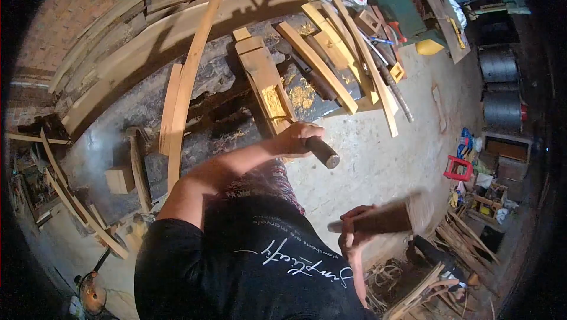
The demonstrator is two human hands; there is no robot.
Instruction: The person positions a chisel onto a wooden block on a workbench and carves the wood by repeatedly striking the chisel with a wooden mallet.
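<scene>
Okay, mallet-looking thing (387, 218) in one fist, dark round handle (322, 152) in the other.
Left hand (296, 138) is wrapped round that handle, right by the recessed timber (258, 63) on the counter (223, 63); right hand (354, 227) has the mallet-looking thing, blurry, off to my right. Probably stiff and head-heavy, so I'd grip the shaft. Timber's recess holds yellowish shavings (273, 103); can't see inside the metal drums (498, 65).
</scene>
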